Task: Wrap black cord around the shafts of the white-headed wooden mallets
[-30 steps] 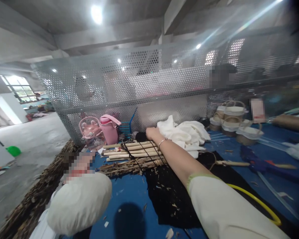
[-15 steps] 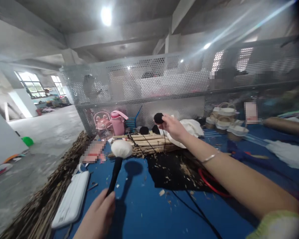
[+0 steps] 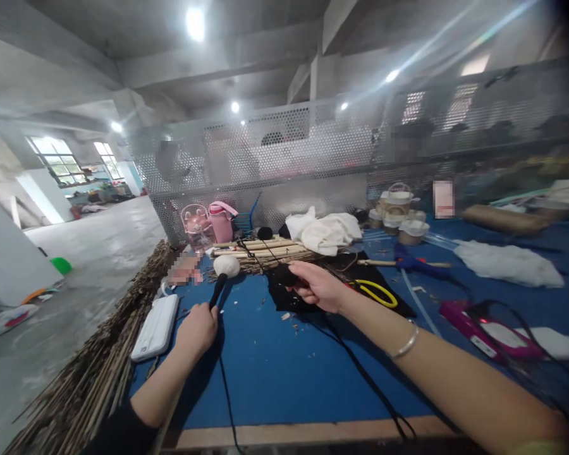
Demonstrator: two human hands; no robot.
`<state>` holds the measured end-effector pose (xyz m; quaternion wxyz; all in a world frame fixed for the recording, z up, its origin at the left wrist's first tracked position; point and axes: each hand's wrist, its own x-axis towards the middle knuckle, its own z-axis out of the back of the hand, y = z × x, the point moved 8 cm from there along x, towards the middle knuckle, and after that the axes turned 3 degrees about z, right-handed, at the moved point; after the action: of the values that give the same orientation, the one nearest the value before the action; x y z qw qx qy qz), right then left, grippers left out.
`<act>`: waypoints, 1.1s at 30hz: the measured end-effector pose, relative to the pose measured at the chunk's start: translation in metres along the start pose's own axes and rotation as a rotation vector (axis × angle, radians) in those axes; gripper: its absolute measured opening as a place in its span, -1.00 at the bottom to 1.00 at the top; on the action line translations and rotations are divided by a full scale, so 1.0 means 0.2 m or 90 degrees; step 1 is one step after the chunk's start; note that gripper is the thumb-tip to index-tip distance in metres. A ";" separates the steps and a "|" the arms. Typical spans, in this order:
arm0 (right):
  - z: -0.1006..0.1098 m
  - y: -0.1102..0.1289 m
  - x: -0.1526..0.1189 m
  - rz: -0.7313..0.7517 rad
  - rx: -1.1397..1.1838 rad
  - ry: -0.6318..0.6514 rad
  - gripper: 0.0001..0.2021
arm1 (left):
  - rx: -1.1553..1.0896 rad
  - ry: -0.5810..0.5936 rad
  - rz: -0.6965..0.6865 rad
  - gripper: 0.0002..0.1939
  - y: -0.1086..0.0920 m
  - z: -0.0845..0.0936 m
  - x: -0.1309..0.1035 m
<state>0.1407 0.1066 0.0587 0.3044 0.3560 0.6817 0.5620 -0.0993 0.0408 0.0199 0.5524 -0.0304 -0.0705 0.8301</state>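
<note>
My left hand [image 3: 198,330] is closed round a stick with a black-wrapped handle [image 3: 219,291]. Its round white cloth-covered head [image 3: 226,266] points away from me. Between the fingers of my right hand [image 3: 317,285] is a ball of black cord [image 3: 281,276], held above a black cloth [image 3: 277,301]. A black cord [image 3: 225,379] hangs over the table's front edge below my left hand. Beyond both hands lies a bundle of pale wooden sticks [image 3: 260,251], with another black ball [image 3: 265,233] behind it.
Scissors with yellow handles [image 3: 377,292] lie right of my right hand. A white cloth [image 3: 329,230] is heaped behind. A white power bank-like case [image 3: 156,325] and dry stalks [image 3: 109,354] line the left. At right sits a magenta device [image 3: 483,328]. Perforated metal panels [image 3: 284,158] stand at the back.
My right hand has come down with the black ball, from in front of the panel to the cloth. My left hand and the white-headed stick appear farther forward. The view has shifted, showing the table's front edge.
</note>
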 end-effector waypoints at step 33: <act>-0.09 0.00 -0.12 0.166 -0.088 0.082 -0.74 | -1.042 0.533 -0.207 -0.43 -0.64 0.12 -0.30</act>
<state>0.1403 0.0769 0.0630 0.2085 0.3830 0.6076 0.6639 0.0374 0.0329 0.0618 0.4490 -0.6965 -0.4322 0.3556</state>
